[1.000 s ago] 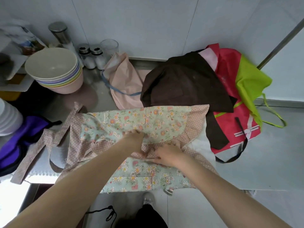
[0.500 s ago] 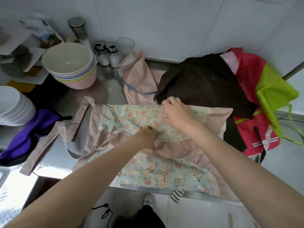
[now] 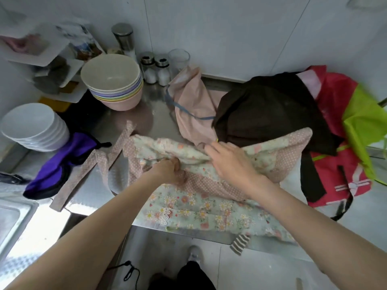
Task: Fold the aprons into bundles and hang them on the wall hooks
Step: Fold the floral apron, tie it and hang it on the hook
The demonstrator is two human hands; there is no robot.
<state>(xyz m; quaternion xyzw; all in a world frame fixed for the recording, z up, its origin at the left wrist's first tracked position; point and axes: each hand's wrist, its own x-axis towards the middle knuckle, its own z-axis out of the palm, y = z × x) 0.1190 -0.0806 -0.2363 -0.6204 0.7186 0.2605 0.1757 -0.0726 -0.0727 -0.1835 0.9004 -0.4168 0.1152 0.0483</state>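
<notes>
A floral apron (image 3: 201, 208) with pink dotted trim lies across the steel counter (image 3: 159, 120), its near edge hanging over the front. My left hand (image 3: 169, 170) grips a bunch of its cloth at the middle. My right hand (image 3: 228, 162) holds the apron's far edge, which is lifted and folded toward me. Its dotted straps (image 3: 88, 170) trail off to the left. Behind it lie a pale pink apron (image 3: 192, 103), a dark brown apron (image 3: 266, 109), a red apron (image 3: 335, 164) and a lime green one (image 3: 364, 124).
A stack of pastel bowls (image 3: 113, 80) and a stack of white plates (image 3: 33, 126) stand at the left, with shakers (image 3: 156, 69) and a glass (image 3: 179, 59) by the wall. A purple cloth (image 3: 60, 164) lies near the plates. A sink (image 3: 12, 218) is at the lower left.
My right hand went from the apron's middle to its far edge and has pulled that edge up and back toward me. My left hand stayed gripping the middle.
</notes>
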